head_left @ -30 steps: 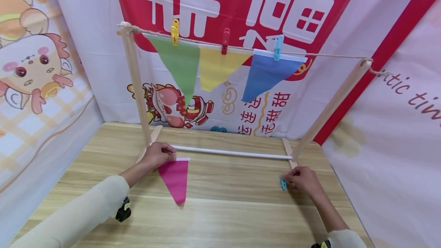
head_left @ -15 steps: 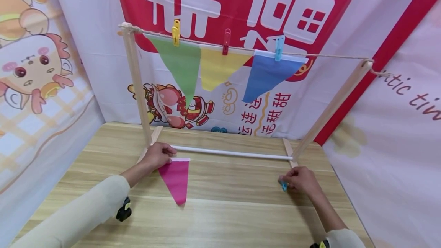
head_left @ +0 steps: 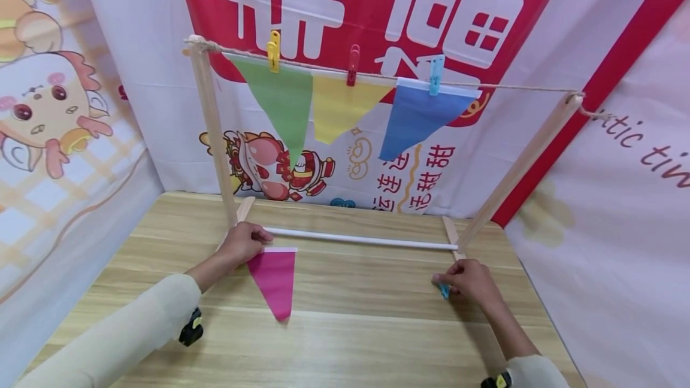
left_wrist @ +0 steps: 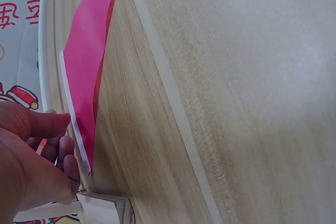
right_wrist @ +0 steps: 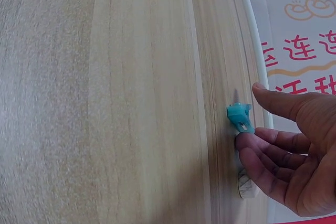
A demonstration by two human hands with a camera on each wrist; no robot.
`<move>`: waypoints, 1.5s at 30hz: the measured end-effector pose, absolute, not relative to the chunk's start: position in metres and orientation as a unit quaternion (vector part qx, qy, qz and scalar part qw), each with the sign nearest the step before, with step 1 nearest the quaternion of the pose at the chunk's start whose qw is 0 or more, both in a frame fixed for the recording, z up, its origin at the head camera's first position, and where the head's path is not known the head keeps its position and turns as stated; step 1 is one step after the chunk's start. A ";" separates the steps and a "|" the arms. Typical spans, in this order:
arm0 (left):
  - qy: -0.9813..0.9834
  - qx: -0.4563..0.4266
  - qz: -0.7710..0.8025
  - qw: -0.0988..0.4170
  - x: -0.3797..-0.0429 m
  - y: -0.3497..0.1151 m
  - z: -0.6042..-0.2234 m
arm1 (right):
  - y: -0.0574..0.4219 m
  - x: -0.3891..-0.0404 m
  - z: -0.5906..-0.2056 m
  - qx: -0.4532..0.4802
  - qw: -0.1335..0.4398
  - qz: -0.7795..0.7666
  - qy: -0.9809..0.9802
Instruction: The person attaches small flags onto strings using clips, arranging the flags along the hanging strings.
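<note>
A pink pennant with a white top edge lies on the table. My left hand is at its upper left corner, covering that end in the head view. In the left wrist view, the thumb and loosely bent fingers lie beside the white edge; whether they touch it is unclear. At the right, a light blue clothespin rests on the table against the fingertips of my right hand. The right thumb stands apart from the clothespin in the right wrist view, and the other fingers are loosely bent.
Behind the hands stands a wooden frame with a white rod along its base. From its string hang green, yellow and blue pennants, each clipped with a clothespin. A printed cloth backs the table.
My left hand has shifted slightly left, baring more of the pink pennant's white edge. The right thumb has moved left, and the light blue clothespin is turned a little.
</note>
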State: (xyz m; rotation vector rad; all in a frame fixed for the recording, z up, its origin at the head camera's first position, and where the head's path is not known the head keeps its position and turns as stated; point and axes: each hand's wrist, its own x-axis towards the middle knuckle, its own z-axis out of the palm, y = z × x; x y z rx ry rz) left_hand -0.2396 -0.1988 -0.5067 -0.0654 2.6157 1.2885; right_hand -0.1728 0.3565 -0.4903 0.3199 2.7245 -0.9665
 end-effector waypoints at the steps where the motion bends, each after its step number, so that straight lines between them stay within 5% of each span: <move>1: 0.892 -0.021 0.438 0.111 -0.239 -0.199 -0.506 | 0.356 -0.173 -0.490 0.109 0.116 -0.329 0.931; 26: 0.913 0.013 0.391 0.114 -0.239 -0.201 -0.497 | 0.352 -0.176 -0.497 0.100 0.088 -0.299 0.945; 37: 0.951 0.108 0.290 0.024 -0.246 -0.206 -0.509 | 0.349 -0.177 -0.499 0.097 0.073 -0.281 0.952; 45: 0.960 0.117 0.252 0.031 -0.243 -0.201 -0.502 | 0.351 -0.174 -0.499 0.086 0.067 -0.277 0.955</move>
